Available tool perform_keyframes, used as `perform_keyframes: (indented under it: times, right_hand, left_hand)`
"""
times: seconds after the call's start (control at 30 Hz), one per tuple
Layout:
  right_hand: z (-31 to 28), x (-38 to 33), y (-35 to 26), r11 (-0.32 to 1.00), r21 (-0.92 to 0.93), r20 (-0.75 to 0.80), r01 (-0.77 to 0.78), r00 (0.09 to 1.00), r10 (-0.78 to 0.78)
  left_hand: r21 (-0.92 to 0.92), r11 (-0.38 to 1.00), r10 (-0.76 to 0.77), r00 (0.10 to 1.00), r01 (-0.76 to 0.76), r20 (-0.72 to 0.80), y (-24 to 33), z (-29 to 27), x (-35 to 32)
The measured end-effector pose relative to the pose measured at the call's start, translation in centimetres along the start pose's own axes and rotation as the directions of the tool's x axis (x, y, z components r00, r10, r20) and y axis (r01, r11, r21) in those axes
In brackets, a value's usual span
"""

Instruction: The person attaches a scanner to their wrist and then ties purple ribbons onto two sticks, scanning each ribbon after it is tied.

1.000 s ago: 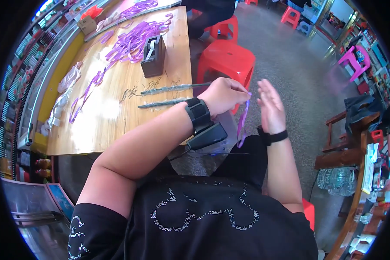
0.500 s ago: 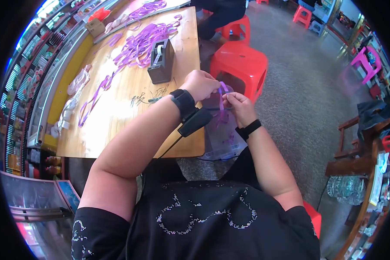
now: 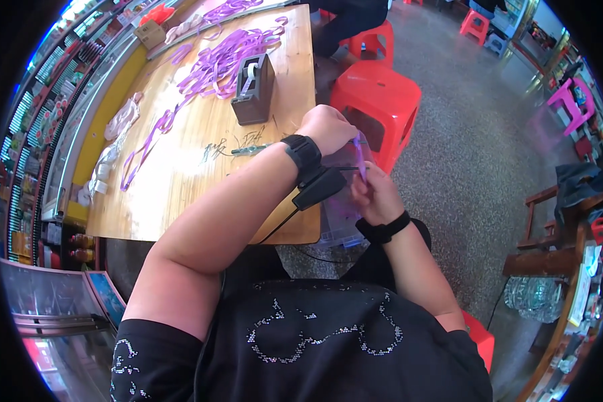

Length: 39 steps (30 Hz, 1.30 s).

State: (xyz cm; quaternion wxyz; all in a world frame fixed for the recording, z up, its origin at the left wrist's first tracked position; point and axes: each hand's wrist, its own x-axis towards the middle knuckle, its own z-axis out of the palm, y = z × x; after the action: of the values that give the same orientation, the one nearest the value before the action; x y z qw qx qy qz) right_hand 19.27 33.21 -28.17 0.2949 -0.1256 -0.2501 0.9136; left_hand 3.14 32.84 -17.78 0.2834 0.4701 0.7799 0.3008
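Observation:
Past the table's right edge, my left hand (image 3: 328,130) is closed, pinching the upper end of a purple ribbon (image 3: 361,157). Lower and to the right, my right hand (image 3: 382,195) has its fingers curled at the ribbon's lower part; they are slightly blurred. The strip stretches almost upright between both hands. Below them on the floor stands a clear plastic box (image 3: 335,236), partly hidden, with purple showing inside. On the wooden table (image 3: 201,194) lies a tangled heap of purple ribbons (image 3: 224,61), and one loop trails toward me. A dark grey tape dispenser (image 3: 253,94) stands beside the heap.
Red plastic stools (image 3: 382,90) stand beyond my hands, near a seated person in dark clothes (image 3: 348,30). A green pen (image 3: 248,150) lies near my left wrist. White cloth strips (image 3: 110,161) and a cardboard box (image 3: 150,35) line the table's left side. Shelves flank both sides.
Both hands have shifted slightly right in the picture. My right hand has moved down, away from the left, drawing the ribbon longer between them.

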Motion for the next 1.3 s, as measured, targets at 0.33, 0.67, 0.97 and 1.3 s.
perform_keyframes:
  times: [0.33, 0.67, 0.97, 1.3]
  right_hand:
    - [-1.6, 0.8, -1.2, 0.984, -0.179, -0.082, -0.006, 0.997, -0.009]
    - [1.0, -0.8, 3.7, 0.929, -0.366, -0.139, 0.048, 0.985, -0.105]
    - [2.4, -3.5, 2.1, 0.932, -0.342, -0.197, 0.121, 0.960, -0.197]
    - [2.0, -3.8, 2.8, 0.919, -0.374, -0.217, 0.128, 0.951, -0.221]
  left_hand:
    - [0.078, 0.997, -0.013, 1.000, 0.011, 0.018, -0.1, 0.2, 1.3]
    - [0.246, 0.937, 0.244, 0.968, -0.249, 0.052, -1.5, -2.2, -1.5]
    - [0.228, 0.884, 0.413, 0.910, -0.409, 0.033, -1.9, -2.3, -2.9]
    - [0.072, 0.918, 0.381, 0.917, -0.391, 0.119, -2.2, -1.3, -1.1]
